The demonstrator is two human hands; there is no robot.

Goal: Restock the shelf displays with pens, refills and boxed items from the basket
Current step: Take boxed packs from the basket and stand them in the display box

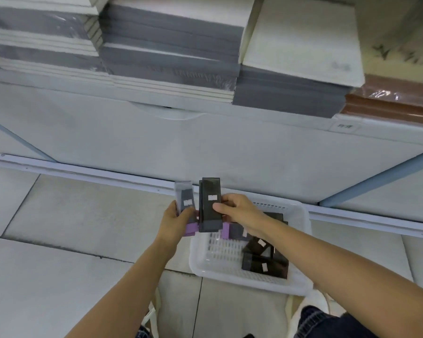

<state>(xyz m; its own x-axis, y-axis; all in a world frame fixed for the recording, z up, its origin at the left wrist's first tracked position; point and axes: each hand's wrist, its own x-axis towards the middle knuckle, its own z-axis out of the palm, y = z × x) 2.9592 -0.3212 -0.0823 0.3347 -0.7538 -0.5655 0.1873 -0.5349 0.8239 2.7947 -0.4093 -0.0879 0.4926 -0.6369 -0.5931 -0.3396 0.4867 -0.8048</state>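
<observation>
Your left hand [174, 223] clamps its grip on a purple packet [186, 203]; your right hand [239, 211] clamps dark boxes [210, 208] near the basket [230, 276], probably sorting kinds.

Basket [252, 280]: white plastic, perforated, satin. Box [209, 189]: dark see-through plastic, glossy; paper label [212, 197]. Pack [186, 195]: clear glossy plastic. Floor tiles [71, 215]: pale, smooth, matt. Notebook stacks [171, 45]: paper, wrapped in shiny film. Shelf [156, 142]: white, smooth, matt.

Dark box [210, 206] upright; loose boxes [264, 264] in white basket [230, 276].
</observation>
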